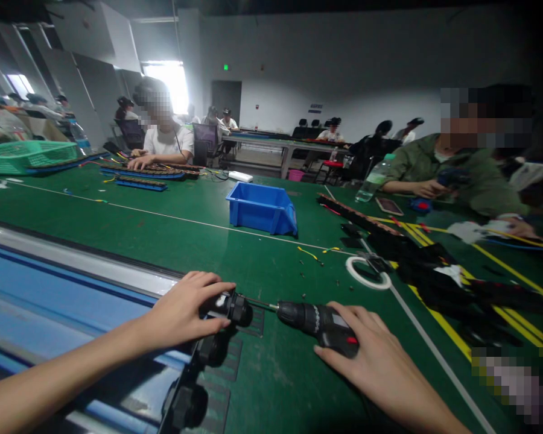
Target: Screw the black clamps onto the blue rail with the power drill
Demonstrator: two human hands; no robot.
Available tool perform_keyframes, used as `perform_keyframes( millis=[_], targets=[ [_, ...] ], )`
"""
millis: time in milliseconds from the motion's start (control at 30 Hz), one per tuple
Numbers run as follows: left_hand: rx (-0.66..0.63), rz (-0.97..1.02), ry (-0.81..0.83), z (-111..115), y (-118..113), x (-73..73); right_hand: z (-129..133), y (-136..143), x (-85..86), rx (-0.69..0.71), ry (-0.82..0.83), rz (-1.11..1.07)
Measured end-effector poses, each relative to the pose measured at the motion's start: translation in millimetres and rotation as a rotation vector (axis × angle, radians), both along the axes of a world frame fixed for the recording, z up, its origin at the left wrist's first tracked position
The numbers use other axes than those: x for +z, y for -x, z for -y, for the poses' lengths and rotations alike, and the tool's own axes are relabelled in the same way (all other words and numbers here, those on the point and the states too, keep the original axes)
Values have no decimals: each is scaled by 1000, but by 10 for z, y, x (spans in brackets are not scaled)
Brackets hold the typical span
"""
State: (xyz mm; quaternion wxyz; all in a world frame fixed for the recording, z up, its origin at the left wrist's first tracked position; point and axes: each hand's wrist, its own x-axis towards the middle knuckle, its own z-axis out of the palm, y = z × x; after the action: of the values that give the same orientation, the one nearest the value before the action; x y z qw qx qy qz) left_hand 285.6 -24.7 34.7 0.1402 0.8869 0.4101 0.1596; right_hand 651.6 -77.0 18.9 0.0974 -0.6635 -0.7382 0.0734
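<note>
A cordless drill (319,322) lies level in my right hand (373,343), whose fingers are wrapped round its body. Its long thin bit points left, toward a black cable gland (241,309). Thumb and fingers of my left hand (190,307) close round the base of that gland, at the corner of a blue and silver panel (72,283). Whether the bit tip touches a screw is too small to tell. More black cable glands (187,405) line the panel's near end, along a black end plate (174,392).
A blue bin (262,208) stands ahead on the green table (172,253). Loose screws, yellow-green wires (310,254) and a white ring (364,274) lie right of centre. Dark strips and yellow cables extend along the right. Co-workers sit across the table (167,138) and at right (470,163).
</note>
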Motion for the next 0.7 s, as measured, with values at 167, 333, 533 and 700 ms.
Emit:
perform_keyframes(
  millis=[167, 333, 533, 700],
  targets=[
    [-4, -2, 3, 6, -5, 16, -1, 8, 2, -4, 2, -6],
    [-2, -11, 1, 2, 2, 16, 12, -3, 5, -7, -11, -14],
    [1, -12, 9, 13, 2, -2, 12, -1, -6, -7, -35, -15],
    [-35, -13, 75, -36, -3, 117, 20, 1, -10, 2, -51, -3]
  ],
)
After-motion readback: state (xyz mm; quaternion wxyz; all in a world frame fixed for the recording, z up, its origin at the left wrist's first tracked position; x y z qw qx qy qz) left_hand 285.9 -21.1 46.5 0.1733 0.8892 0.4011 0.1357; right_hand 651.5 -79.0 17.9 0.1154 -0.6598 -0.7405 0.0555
